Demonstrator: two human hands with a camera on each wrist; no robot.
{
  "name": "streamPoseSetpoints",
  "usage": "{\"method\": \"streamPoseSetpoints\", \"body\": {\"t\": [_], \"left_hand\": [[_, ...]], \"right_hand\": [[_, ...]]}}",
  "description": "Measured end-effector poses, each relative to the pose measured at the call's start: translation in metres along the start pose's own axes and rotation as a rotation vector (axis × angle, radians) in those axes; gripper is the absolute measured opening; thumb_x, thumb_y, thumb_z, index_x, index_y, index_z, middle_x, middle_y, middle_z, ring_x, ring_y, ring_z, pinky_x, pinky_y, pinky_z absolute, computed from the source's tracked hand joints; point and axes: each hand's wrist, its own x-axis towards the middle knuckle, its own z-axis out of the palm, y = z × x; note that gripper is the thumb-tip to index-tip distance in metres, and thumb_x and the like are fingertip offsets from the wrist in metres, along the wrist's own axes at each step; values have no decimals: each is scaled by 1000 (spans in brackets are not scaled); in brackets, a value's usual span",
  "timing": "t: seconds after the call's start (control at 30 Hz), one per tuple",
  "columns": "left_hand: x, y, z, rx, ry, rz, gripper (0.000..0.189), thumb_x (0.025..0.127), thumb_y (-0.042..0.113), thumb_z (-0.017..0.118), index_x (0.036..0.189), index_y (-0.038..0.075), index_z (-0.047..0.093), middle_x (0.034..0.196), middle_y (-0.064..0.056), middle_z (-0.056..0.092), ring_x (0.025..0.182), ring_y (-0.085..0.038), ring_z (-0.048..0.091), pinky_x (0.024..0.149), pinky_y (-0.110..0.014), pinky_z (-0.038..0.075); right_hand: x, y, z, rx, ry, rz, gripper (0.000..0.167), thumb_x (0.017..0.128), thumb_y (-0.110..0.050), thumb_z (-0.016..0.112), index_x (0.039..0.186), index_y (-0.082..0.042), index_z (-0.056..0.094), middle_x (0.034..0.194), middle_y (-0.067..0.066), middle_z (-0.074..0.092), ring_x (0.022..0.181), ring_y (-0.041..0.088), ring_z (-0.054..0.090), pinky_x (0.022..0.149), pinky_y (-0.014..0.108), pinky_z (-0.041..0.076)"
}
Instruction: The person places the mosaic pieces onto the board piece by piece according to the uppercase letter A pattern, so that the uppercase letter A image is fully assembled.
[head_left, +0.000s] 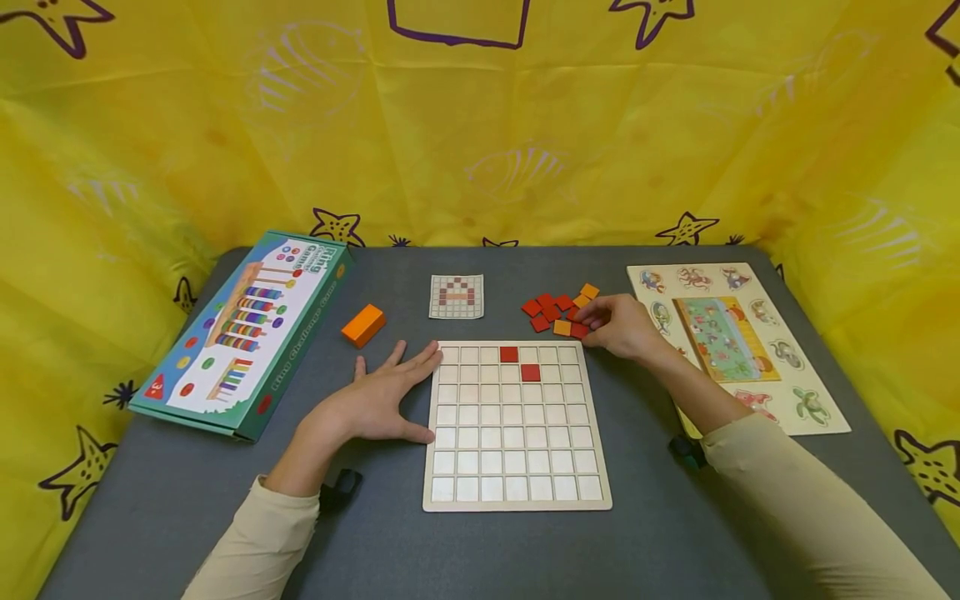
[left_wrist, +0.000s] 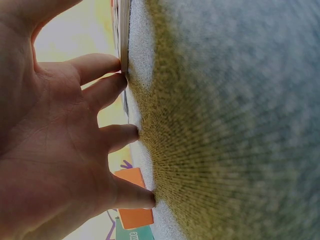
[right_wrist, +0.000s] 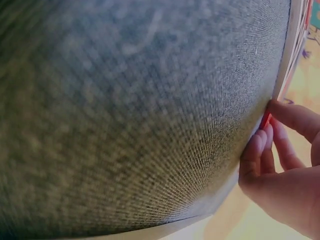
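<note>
A pale wooden grid board (head_left: 517, 506) lies on the table, with one red tile (head_left: 509, 354) in its top row and another red tile (head_left: 530, 372) one row lower and a column to the right. Fingers spread, my left hand (head_left: 375, 400) touches the board's left edge with thumb and index finger. My right hand (head_left: 624, 327) is beyond the board's top right corner, at a loose group of red tiles (head_left: 550, 312) and orange tiles (head_left: 589, 291). Thumb and fingers there pinch a red tile (right_wrist: 266, 119), mostly hidden by the fingertips.
A small pattern card (head_left: 457, 297) lies behind the board. An orange block (head_left: 363, 325) sits left of the card, near a green game box (head_left: 247, 333). At the right lies a wooden picture board (head_left: 813, 379), partly under my right forearm. Yellow cloth (head_left: 480, 125) surrounds the table.
</note>
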Motion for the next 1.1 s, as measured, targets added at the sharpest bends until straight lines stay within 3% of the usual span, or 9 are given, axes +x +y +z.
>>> {"method": "streamPoseSetpoints", "body": {"t": [0.37, 0.8, 1.1], "left_hand": [[0, 1, 0, -1, -9, -8, 116, 81, 52, 87, 169, 29, 15, 176, 7, 6, 161, -44, -3, 109, -87, -11], [1, 1, 0, 6, -13, -18, 116, 81, 53, 86, 168, 31, 14, 176, 8, 5, 162, -42, -4, 109, -86, -12], [1, 0, 0, 5, -20, -13, 116, 81, 52, 86, 169, 30, 14, 176, 7, 5, 162, -43, -4, 108, -87, -12]], "right_hand": [[-5, -5, -5, -36, 6, -8, 31, 82, 1, 78, 113, -2, 79, 104, 18, 74, 93, 30, 67, 71, 29, 53], [-10, -17, -5, -2, -2, -1, 31, 84, 1, 78, 114, -4, 80, 108, 19, 73, 94, 30, 66, 67, 29, 54], [-14, -29, 1, -7, -11, -68, 30, 83, 0, 80, 113, -3, 80, 109, 19, 75, 92, 29, 68, 71, 29, 54]]}}
